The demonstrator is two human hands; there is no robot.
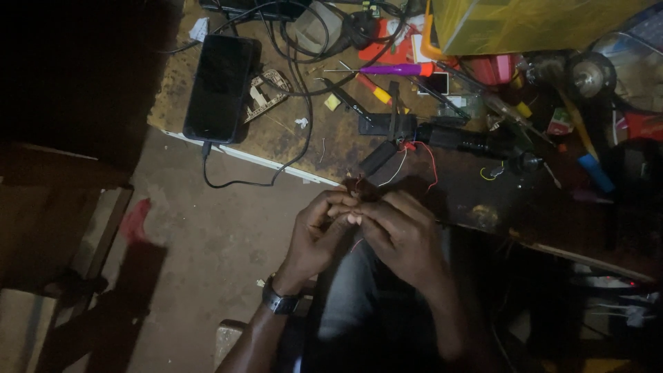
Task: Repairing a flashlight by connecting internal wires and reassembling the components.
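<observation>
Thin red wire (356, 243) is pinched between both hands, held just off the near edge of the counter (276, 135), above the person's lap. Seen from the head camera, the left hand (319, 231), with a dark wristwatch (279, 301) on its wrist, and the right hand (399, 235) meet fingertip to fingertip, each grip pressed together on the wire. Far left on the counter lies a black phone (219, 88) with a cable plugged in. Farther right lie a purple-handled screwdriver (390, 70), a black flashlight (461, 138) and loose red and white wires (414, 162).
</observation>
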